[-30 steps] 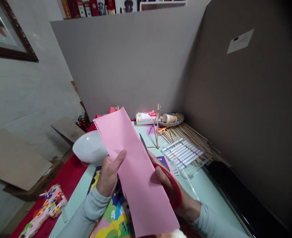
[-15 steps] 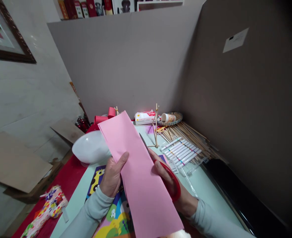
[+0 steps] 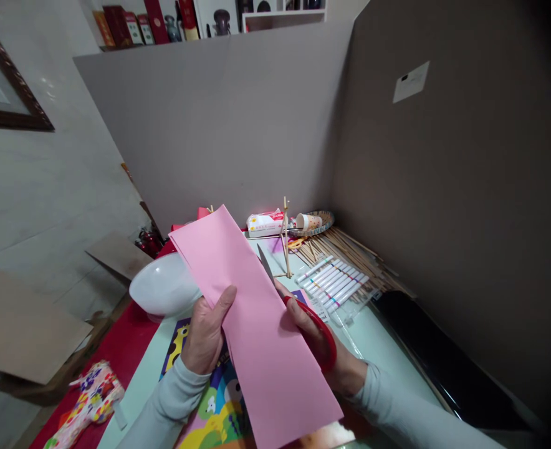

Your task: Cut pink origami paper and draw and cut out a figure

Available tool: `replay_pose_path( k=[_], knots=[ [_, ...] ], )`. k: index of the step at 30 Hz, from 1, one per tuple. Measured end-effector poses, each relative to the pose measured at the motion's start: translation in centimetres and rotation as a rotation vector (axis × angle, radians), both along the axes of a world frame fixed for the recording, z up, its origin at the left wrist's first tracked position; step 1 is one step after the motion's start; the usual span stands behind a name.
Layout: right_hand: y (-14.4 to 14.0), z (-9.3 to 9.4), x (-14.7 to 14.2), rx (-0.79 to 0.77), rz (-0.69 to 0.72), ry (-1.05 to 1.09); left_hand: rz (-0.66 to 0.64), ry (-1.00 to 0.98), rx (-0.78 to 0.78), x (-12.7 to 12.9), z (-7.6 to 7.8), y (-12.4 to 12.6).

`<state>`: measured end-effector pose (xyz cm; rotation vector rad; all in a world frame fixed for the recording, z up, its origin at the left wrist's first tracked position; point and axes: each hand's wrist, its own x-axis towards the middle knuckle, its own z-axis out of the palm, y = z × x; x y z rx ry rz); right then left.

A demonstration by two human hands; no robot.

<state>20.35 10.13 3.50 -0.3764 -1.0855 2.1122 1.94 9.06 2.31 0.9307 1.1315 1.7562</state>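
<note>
A long folded sheet of pink paper (image 3: 257, 337) is held up at a slant in front of me, its layers parted along the left edge. My left hand (image 3: 207, 330) grips the paper's left side, thumb on top and fingers behind. My right hand (image 3: 310, 330) is closed around the red-handled scissors (image 3: 328, 340) at the paper's right edge. Their dark blade shows beside that edge, and I cannot tell whether it touches the paper. Under the paper lies a colourful book with cartoon animals (image 3: 224, 405), partly covered.
A white bowl (image 3: 163, 287) stands at the left. Beyond the hands are a stick frame (image 3: 285, 240), a white-and-red packet (image 3: 266, 223), a paper cup (image 3: 308, 222) on a woven tray, several markers (image 3: 336, 284) and loose sticks (image 3: 359, 255). A black case (image 3: 434, 355) lies right, a dotted toy (image 3: 91, 399) left.
The view has shifted slightly, so the background sits further left and a little lower. More of the scissor blade shows beside the paper's right edge. Both hands keep their holds.
</note>
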Motion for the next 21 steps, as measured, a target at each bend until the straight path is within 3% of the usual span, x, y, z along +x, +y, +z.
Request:
replay_pose_path(
  k=[5,10,15,21],
  knots=[
    [0.2,0.0,0.0,0.028,-0.045,-0.022,0.007,-0.011,0.003,0.4,0.5,-0.2],
    [0.2,0.0,0.3,0.223,-0.204,-0.134,-0.003,-0.057,0.004,0.9,0.9,-0.3],
    [0.4,0.4,0.5,0.145,-0.002,-0.022,0.013,-0.049,0.014,0.6,1.3,-0.5],
    [0.5,1.2,0.8,0.176,0.007,0.012,0.024,-0.058,0.05,0.3,2.8,-1.0]
  ],
)
